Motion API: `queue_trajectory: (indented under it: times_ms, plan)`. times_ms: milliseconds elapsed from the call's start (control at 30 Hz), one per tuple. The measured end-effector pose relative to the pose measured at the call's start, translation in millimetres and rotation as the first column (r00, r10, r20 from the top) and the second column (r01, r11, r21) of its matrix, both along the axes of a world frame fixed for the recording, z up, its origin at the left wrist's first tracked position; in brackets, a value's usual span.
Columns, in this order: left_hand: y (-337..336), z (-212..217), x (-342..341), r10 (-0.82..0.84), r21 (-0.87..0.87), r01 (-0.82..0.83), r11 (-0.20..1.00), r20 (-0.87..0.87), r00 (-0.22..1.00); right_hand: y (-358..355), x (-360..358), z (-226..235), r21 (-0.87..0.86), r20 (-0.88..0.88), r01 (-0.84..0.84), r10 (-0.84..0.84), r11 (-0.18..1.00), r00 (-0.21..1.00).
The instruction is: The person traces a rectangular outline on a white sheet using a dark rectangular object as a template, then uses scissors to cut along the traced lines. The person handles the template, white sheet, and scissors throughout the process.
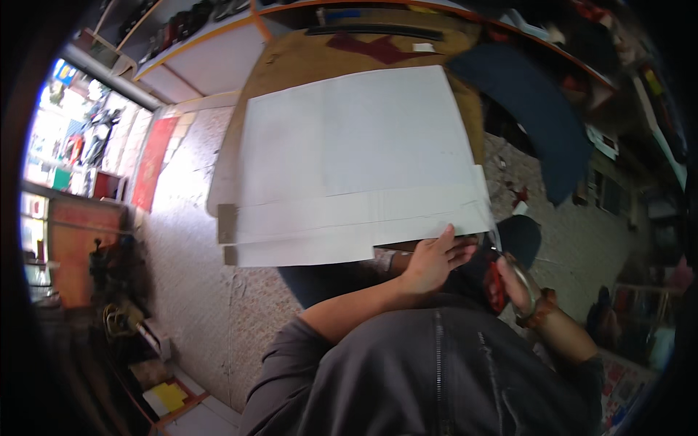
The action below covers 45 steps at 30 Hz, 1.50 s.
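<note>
A large white cardboard sheet [356,138] lies over a brown-topped table in front of me. Crease lines run across its near part, and its near edge is stepped, with a notch on the right. My left hand [434,263] is at that near edge, thumb over the card and fingers just below the edge. In my right hand [518,285] is a pair of scissors with red handles [495,286]. Their blades point away from me toward the sheet's near right corner, where a narrow strip hangs beside the edge. Exactly where the blades meet the card is too small to tell.
Beyond the sheet, dark red scraps [382,49] and a long black bar [373,33] lie on the brown table [280,69]. A dark blue curved piece [542,116] hangs off its right side. Shelves with shoes [185,25] stand far left, near a bright doorway.
</note>
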<state>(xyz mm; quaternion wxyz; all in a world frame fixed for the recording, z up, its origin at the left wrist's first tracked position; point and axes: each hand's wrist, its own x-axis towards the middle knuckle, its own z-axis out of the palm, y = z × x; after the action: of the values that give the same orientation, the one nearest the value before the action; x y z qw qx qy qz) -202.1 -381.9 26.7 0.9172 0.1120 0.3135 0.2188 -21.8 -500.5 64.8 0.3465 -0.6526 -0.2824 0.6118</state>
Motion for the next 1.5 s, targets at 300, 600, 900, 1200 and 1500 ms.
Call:
queue_trajectory:
  times_ms: [300,600,900,1200,1500]
  plan:
    - [30.7,32.5,-3.1,0.543,0.410,0.657,-0.633,-0.369,0.754,-1.6,-2.7,-1.5,-0.030,-0.036,0.032,-0.033,0.999,0.999]
    - [41.2,-2.5,5.7,0.423,0.524,0.627,-0.576,-0.466,0.777,2.3,-7.4,1.8,-0.042,0.004,0.070,-0.070,0.997,0.998]
    - [41.5,-10.1,7.1,0.435,0.577,0.616,-0.536,-0.437,0.787,-0.3,-18.4,-15.1,0.087,0.126,0.112,-0.123,0.990,0.984]
    - [32.3,2.3,4.3,0.379,0.632,0.582,-0.512,-0.442,0.813,6.0,-11.4,-21.5,0.085,0.156,0.070,-0.083,0.994,0.984]
    - [29.2,1.6,0.6,0.341,0.646,0.575,-0.503,-0.463,0.818,4.2,-19.9,-25.4,0.111,0.173,0.091,-0.110,0.990,0.979]
